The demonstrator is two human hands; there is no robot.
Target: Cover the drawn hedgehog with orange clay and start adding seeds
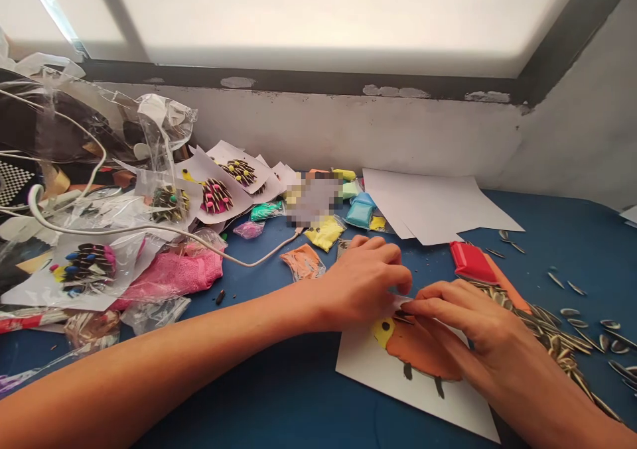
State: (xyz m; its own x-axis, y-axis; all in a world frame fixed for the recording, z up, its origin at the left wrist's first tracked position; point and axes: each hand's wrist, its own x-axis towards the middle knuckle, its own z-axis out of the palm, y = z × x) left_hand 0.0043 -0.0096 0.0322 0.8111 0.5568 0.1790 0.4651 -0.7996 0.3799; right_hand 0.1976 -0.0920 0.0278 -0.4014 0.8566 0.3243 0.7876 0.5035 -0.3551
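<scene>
A white sheet of paper (pixel 365 363) bears an orange clay hedgehog-like body (pixel 423 353) with a yellow clay head (pixel 383 333), a black eye and two small dark legs. My right hand (pixel 468 323) reaches over the body, its thumb and fingers pinched around a sunflower seed (pixel 404 314) at the body's upper edge. Close by, at the sheet's top edge, my left hand (pixel 355 283) has its fingers curled inward; whatever they hold is hidden. My right hand covers part of the orange body.
Loose sunflower seeds (pixel 562 343) lie at right beside a red clay packet (pixel 472 262). Blank sheets (pixel 428 200) rest behind. Clay packets such as a blue one (pixel 360 210), a white cable (pixel 239 261), a pink cloth (pixel 174 273) and finished seed figures (pixel 215 197) crowd the left.
</scene>
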